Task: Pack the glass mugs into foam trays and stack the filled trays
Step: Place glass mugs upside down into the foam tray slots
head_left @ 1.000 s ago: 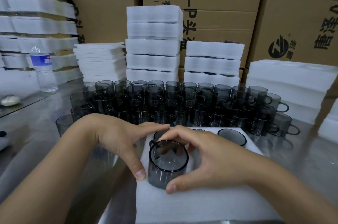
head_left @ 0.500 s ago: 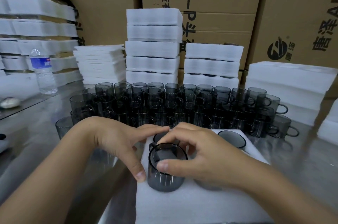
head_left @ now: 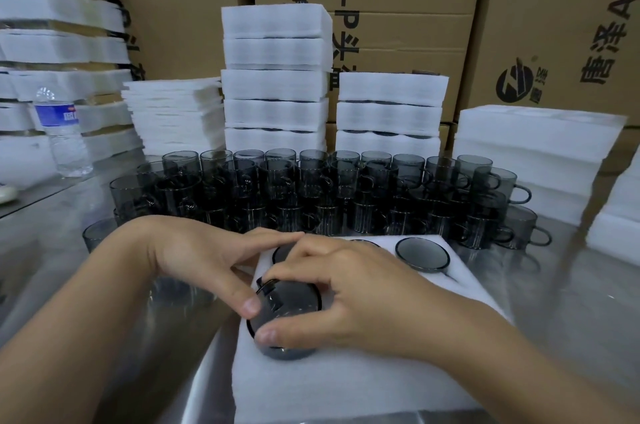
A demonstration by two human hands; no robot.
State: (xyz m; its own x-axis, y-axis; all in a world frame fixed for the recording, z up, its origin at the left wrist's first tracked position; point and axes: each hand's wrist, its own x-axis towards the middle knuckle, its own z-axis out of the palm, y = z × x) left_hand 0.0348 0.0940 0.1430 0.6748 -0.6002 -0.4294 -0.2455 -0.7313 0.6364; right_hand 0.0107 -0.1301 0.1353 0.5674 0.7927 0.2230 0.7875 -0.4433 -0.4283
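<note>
Mug [head_left: 287, 306] sunk deeper into foam tray [head_left: 346, 385], right hand [head_left: 353, 288] gripping it, left hand [head_left: 194, 250] spread.

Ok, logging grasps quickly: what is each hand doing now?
Left hand: open, thumb touching the smoky grey glass mug.
Right hand: gripping that mug.

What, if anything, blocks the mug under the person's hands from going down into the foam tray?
Nothing visible does. The right hand grips the mug, which appears partly sunk in the foam tray; the left hand touches its rim with the thumb. The hole beneath is hidden.
</note>
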